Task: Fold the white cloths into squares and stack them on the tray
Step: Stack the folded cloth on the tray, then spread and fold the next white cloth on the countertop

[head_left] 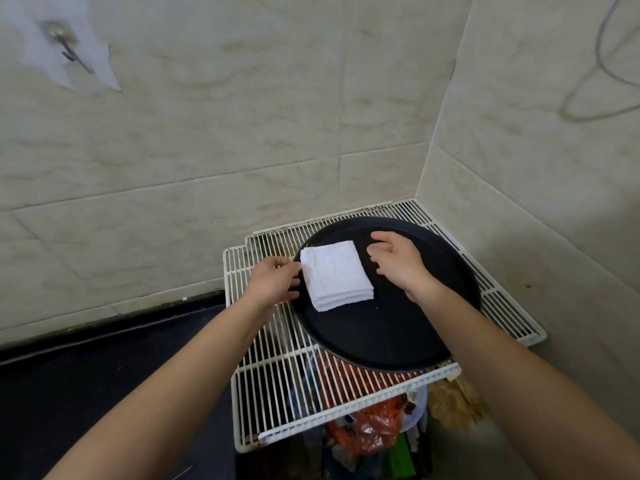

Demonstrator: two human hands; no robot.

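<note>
A stack of folded white cloths sits on the black round tray, on its far left part and close to the rim. It holds several layers, each folded to a rough square. The edges line up fairly well, though the lower layers peek out a little at the near corner.

The left hand is at the tray's left rim with its fingers bent toward the stack's left edge. I cannot tell whether its grip pinches that edge or only touches it. The right hand hovers over the tray just right of the stack. Its grip is loosely spread, it holds nothing, and it is clear of the cloth.

The tray rests on a white wire rack, with coloured bags showing through the bars beneath. A dark desk runs off to the tray's left.

No loose or unfolded cloth shows anywhere around the tray. So I judge the folding well along, perhaps done, with a final squaring of the stack the likely step in hand. More cloths may lie out of view.
</note>
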